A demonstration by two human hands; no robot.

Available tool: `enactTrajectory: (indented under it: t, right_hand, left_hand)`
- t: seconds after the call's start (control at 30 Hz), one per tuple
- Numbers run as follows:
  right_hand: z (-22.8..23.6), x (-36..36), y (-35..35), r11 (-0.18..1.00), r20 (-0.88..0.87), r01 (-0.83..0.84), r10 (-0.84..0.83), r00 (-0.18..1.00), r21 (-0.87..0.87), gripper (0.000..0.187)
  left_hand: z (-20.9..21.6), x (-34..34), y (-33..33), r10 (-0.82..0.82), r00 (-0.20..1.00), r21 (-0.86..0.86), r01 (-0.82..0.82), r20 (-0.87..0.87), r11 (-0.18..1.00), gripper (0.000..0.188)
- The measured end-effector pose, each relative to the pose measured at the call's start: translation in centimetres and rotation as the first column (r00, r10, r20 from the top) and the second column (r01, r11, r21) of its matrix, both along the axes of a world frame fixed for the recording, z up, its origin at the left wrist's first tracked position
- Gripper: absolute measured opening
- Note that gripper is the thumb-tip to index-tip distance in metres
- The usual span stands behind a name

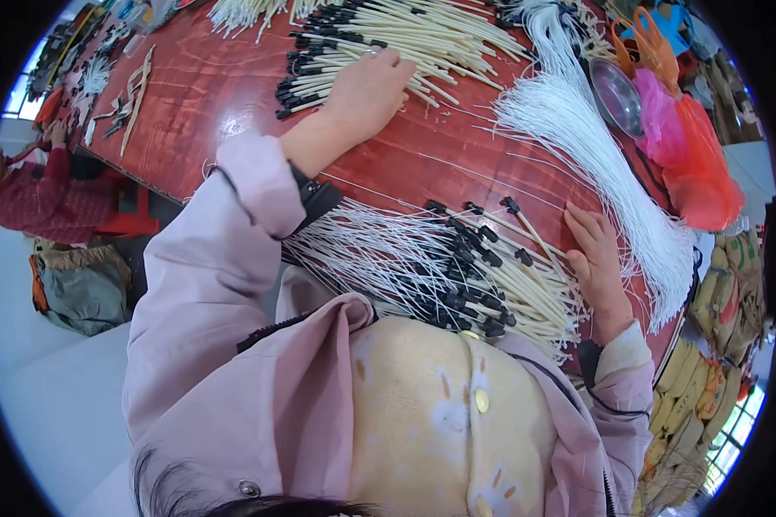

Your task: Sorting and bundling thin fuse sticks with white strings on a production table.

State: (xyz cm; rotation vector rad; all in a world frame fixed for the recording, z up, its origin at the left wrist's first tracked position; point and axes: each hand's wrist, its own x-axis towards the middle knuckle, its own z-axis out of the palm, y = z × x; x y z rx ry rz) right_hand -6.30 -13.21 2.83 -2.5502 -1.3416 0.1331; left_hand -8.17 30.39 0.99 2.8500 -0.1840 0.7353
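Note:
My left hand [362, 99] reaches over the far pile of thin cream sticks [444, 39] with black end pieces. Its fingers bend down among the sticks, and their tips are hidden. My right hand [593, 263] lies on the right, its fingers stretched and slightly apart. Beside it is a nearer pile of black-tipped cream sticks [535, 297], with white strings [353, 246] running left from the black ends. One stick [530, 226] lies apart on top, angled toward my right hand. A thin white string [500, 183] runs across the table toward its fingertips.
A long bundle of white strings [578, 138] runs down the right side of the red table [198, 77]. Behind it are a metal bowl [617, 96] and a red plastic bag [703, 164]. Flat strips [136, 99] lie at left. Another person in dark red [56, 194] works at far left.

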Motion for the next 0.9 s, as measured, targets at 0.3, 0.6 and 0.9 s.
enactTrajectory:
  t: [0.3, 0.6, 0.9]
  right_hand:
    - [-0.1, 0.2, 0.2, 0.998, -0.042, 0.052, -0.051, 0.998, 0.021, 0.055]
    - [-0.1, 0.0, 0.3, 0.996, -0.04, 0.072, -0.07, 0.997, 0.05, 0.057]
    - [0.0, -0.4, 0.5, 0.994, -0.044, 0.097, -0.095, 0.995, 0.044, 0.056]
  left_hand:
    - [0.7, 1.3, 2.7, -0.263, 0.96, 0.226, 0.238, 0.091, 0.945, 0.026]
    - [0.7, -6.6, 0.4, -0.259, 0.956, -0.349, 0.198, -0.14, 0.916, 0.012]
    - [-0.7, -7.5, -0.1, -0.255, 0.946, -0.397, 0.159, -0.202, 0.904, 0.014]
